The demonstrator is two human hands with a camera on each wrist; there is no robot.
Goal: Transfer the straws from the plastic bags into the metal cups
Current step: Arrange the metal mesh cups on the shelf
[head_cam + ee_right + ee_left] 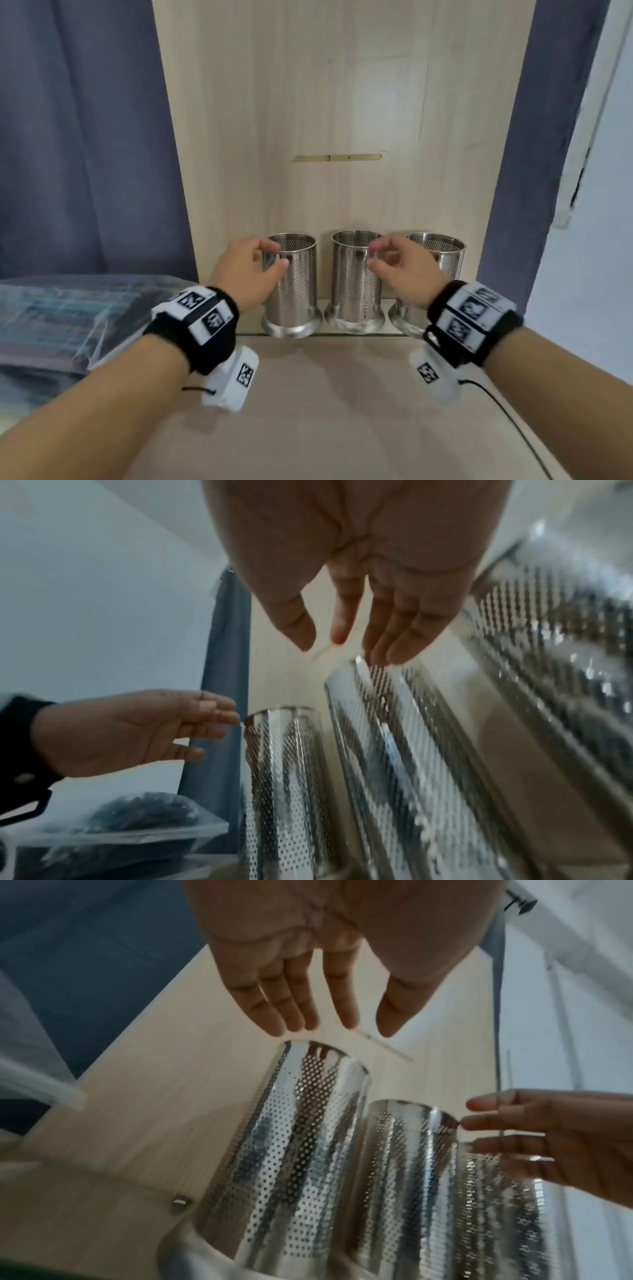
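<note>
Three perforated metal cups stand in a row against the wooden back panel: the left cup [294, 291] [291, 1137] [281, 764], the middle cup [354, 284] [404, 1164] [394, 750] and the right cup [445, 260] [548, 642]. No straws show in their mouths. My left hand [278, 257] [368, 1027] hovers at the left cup's rim, fingers extended and holding nothing. At the middle cup's rim my right hand [374, 255] [322, 639] is likewise open and empty. Clear plastic bags [68, 325] [120, 829] with dark straws lie at the far left.
The cups stand on a glass strip [387, 334] at the back of a light wooden tabletop [325, 411]. Blue curtains [85, 137] hang on both sides of the panel. A black cable [507, 411] trails from my right wrist across the table.
</note>
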